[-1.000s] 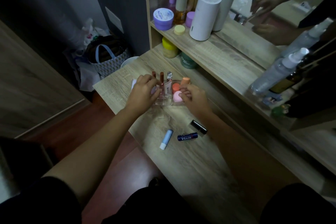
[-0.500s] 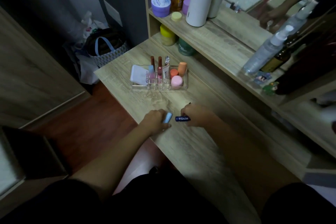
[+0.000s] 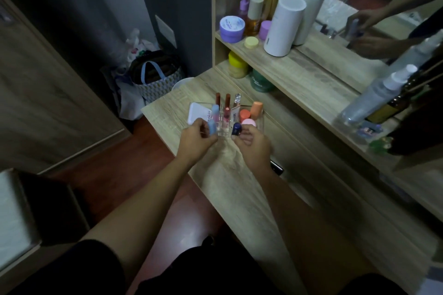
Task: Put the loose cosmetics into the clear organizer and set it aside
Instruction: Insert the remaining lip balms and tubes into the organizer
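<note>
The clear organizer (image 3: 260,119) stands on the wooden desk (image 3: 239,189), holding red lip tubes, a white compact, orange and pink items. My left hand (image 3: 197,137) grips a light blue stick (image 3: 212,124) upright at the organizer's front left. My right hand (image 3: 253,142) holds a dark blue lip balm (image 3: 236,129) upright at the organizer's front edge. A black tube (image 3: 276,167) lies on the desk just right of my right wrist, partly hidden by it.
A shelf above the desk carries a white cylinder (image 3: 284,26), a purple jar (image 3: 232,29), bottles and a spray bottle (image 3: 374,96). Yellow and green jars sit under it. A mirror is at the right. A bag (image 3: 155,79) stands on the floor left of the desk.
Both hands picked up the light blue stick and the dark blue balm from the desk near me and carried them forward to the organizer's front.
</note>
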